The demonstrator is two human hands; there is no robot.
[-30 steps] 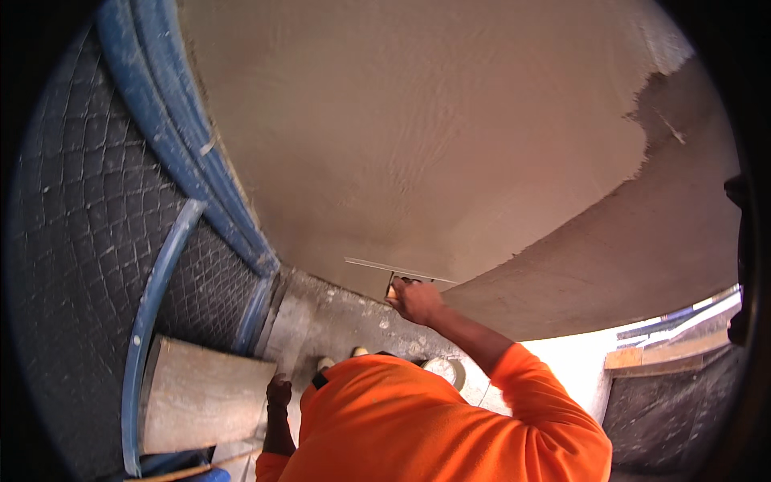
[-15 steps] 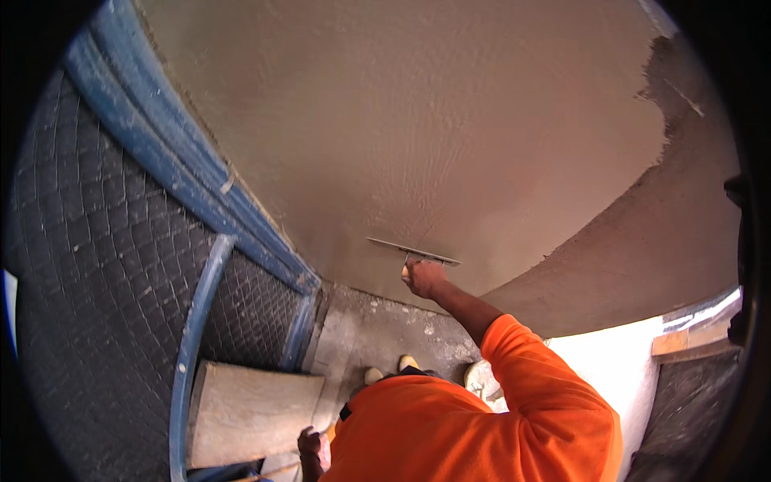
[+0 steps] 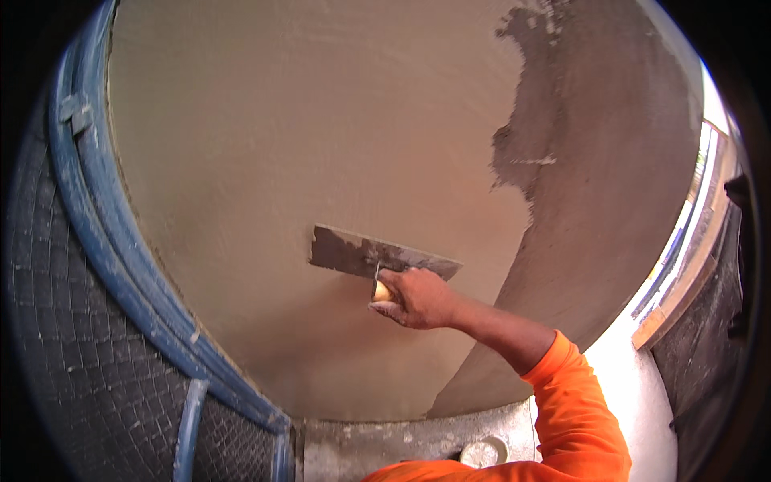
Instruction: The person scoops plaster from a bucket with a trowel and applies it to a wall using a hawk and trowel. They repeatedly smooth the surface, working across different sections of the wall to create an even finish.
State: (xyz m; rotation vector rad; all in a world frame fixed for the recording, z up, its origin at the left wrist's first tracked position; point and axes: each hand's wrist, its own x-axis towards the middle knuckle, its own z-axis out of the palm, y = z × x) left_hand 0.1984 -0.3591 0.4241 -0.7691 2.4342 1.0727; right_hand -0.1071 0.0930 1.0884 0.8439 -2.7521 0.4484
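Observation:
My right hand [image 3: 422, 297] is closed round the pale wooden handle of a plastering trowel [image 3: 345, 251]. Its long metal blade lies along the wall, tilted slightly down to the right, with wet grey smears on it. Whether the whole blade touches the surface is hard to tell. Around it spreads smooth, wet, light-brown plaster [image 3: 321, 145]. To the right, a ragged edge divides this coat from a darker, rougher layer [image 3: 594, 177]. My left hand is out of view.
A blue metal frame [image 3: 120, 265] with dark wire mesh [image 3: 72, 337] borders the wall on the left. Below, a round whitish container [image 3: 503, 447] stands on the concrete floor [image 3: 361, 446]. Wooden boards [image 3: 683, 301] stand at the far right beside a bright opening.
My right hand has raised the trowel up the wall, and its blade now shows its broad face rather than its edge. The view has tilted up; my left hand has left it.

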